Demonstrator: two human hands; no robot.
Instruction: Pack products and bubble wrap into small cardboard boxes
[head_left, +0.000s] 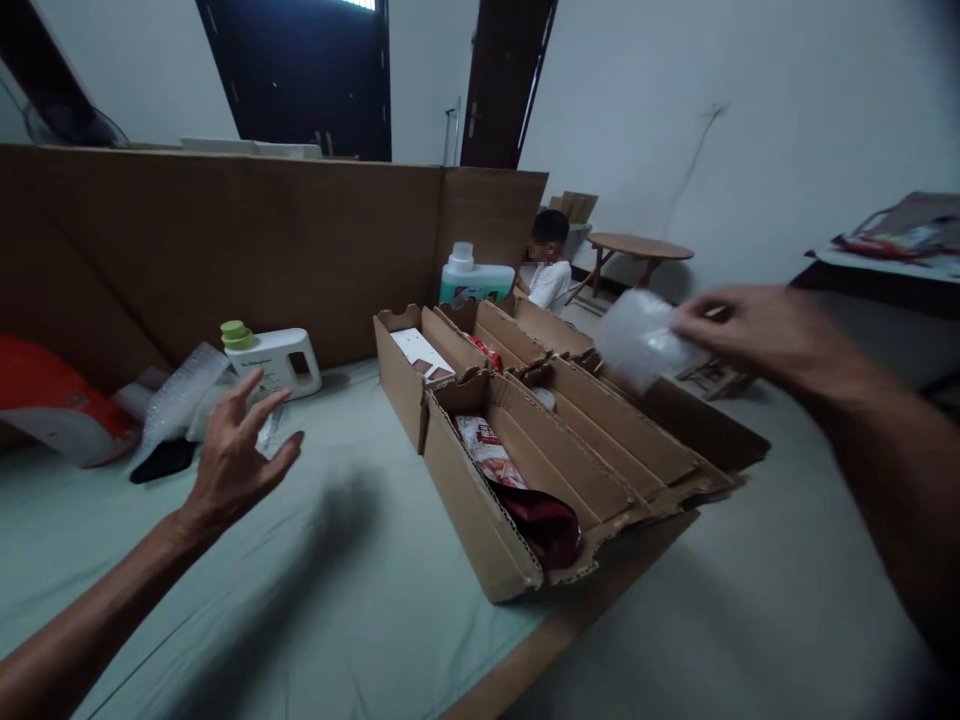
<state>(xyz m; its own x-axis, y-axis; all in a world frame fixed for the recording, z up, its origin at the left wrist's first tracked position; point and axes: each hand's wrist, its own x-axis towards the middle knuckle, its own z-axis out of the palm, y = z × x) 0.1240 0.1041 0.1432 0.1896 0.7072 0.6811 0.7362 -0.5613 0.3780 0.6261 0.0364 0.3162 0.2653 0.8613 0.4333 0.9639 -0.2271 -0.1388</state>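
Between the thumb and fingers of my right hand (739,325) hangs a crumpled translucent plastic bag (641,335), held above the right side of the cardboard bins (480,500). My left hand (240,445) is raised over the table with fingers spread, holding nothing. Just beyond it stands a white bottle (281,360) with a green cap. Inside the nearest bin lie a red-and-white packet (491,450) and a dark red pouch (551,530). Another bin contains a white box (421,352), and a small red item (486,350) shows in the one beside it.
Bubble wrap (180,395), a black item (163,460) and an orange-and-white container (64,405) are at the left. A blue-green bottle (476,280) stands behind the bins. A cardboard wall (300,240) borders the table; a person (551,280) is beyond it, near a round table (637,246).
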